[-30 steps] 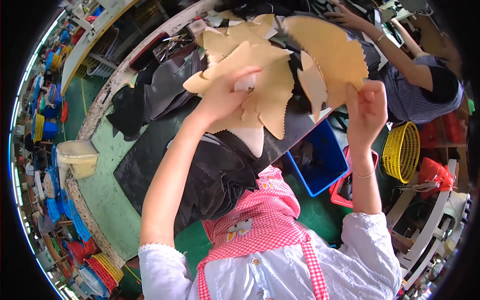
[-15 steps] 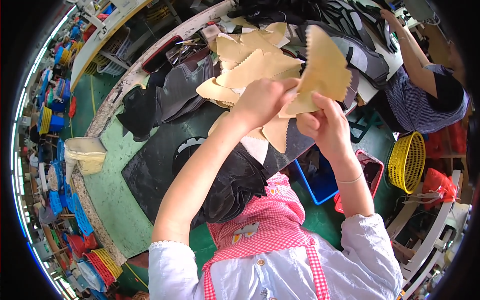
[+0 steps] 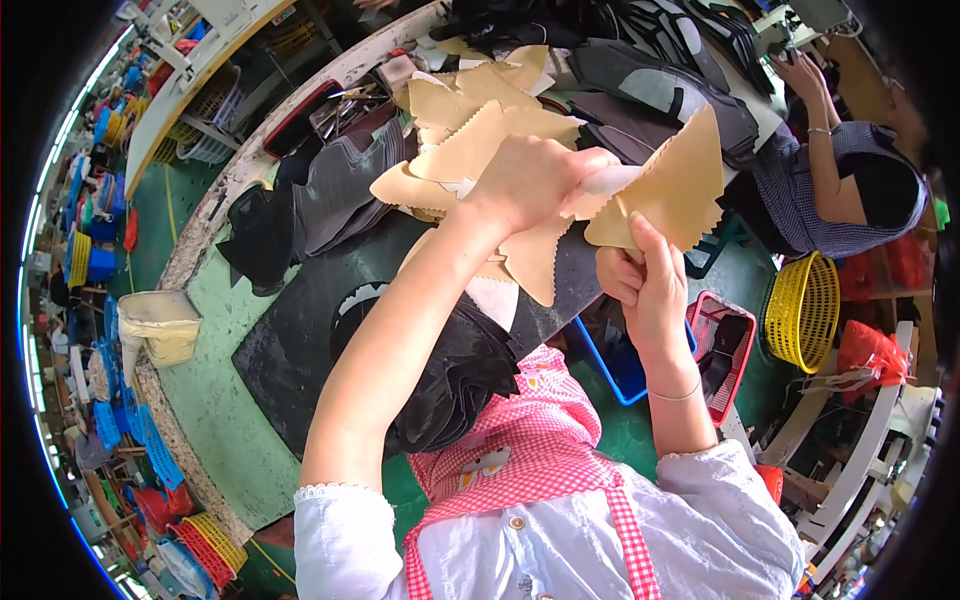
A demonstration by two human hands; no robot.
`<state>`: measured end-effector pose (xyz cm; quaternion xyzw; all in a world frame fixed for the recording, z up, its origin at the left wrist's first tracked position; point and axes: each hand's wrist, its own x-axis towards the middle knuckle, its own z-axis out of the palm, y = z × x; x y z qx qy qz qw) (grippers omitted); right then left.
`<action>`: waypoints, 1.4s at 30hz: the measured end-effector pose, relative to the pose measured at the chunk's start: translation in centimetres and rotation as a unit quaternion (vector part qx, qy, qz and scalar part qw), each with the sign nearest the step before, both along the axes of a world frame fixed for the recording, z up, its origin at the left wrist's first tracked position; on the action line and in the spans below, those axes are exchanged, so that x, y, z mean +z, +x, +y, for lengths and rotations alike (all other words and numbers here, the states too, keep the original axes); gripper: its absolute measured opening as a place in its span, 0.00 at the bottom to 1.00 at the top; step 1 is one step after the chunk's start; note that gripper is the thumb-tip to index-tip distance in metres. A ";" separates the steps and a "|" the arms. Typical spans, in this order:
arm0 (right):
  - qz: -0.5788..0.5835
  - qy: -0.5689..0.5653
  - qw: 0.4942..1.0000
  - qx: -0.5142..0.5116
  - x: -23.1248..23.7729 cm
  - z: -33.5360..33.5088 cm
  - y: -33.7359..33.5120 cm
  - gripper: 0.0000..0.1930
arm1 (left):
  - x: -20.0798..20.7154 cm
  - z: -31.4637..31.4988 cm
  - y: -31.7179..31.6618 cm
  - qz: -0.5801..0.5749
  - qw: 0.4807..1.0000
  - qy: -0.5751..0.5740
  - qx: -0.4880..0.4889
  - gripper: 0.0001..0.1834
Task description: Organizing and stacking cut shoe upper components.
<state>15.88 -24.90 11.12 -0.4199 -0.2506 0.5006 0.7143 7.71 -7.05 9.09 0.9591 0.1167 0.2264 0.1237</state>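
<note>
A tan, saw-edged sheet piece point(image 3: 672, 190) is raised above the table in front of me. My right hand point(image 3: 648, 285) pinches its lower edge, the thumb lying on the tan face. My left hand point(image 3: 540, 182) is closed at the piece's left side, on a whitish layer point(image 3: 608, 180) that shows between its fingers and the tan face. Whether that layer is still joined to the piece is hidden. Below and behind my left hand spreads a loose pile of similar tan pieces point(image 3: 465, 140), some with white undersides.
Grey sheet pieces point(image 3: 345, 190) and black pieces point(image 3: 455, 370) are stacked on the dark mat point(image 3: 285, 350). A tool box point(image 3: 345, 110) stands behind. Blue point(image 3: 625, 385), red point(image 3: 722, 350) and yellow point(image 3: 803, 312) baskets stand low on the right. A co-worker point(image 3: 835, 190) sits at the far right.
The tan piece has swung to the right and tilted. A whitish layer now shows at my left fingers, and my hands sit slightly differently. The co-worker's arms have shifted.
</note>
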 end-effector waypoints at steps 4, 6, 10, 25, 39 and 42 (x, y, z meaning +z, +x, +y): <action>-0.283 -0.051 0.958 -0.001 0.7 0.6 3.1 0.13 | 2.0 -0.3 -1.0 0.066 0.997 -0.008 0.029 0.08; -0.281 -0.098 0.954 -0.031 1.3 1.6 4.6 0.15 | 1.7 -0.5 -1.8 0.031 0.999 0.020 0.037 0.10; -0.080 -0.062 0.995 0.023 2.8 2.4 4.8 0.15 | 3.5 -2.7 -1.6 -0.139 0.990 -0.005 0.010 0.21; -0.773 0.111 0.625 0.003 8.6 3.2 3.1 0.08 | 8.8 -4.1 -6.8 0.103 0.885 -0.451 -0.048 0.15; -0.593 0.075 0.770 0.225 8.7 0.0 4.3 0.10 | 10.6 -5.8 -8.5 0.265 0.739 -0.593 -0.179 0.22; -0.594 0.052 0.766 0.242 8.9 -0.5 4.4 0.10 | 11.4 -5.6 -8.1 0.316 0.718 -0.593 -0.184 0.17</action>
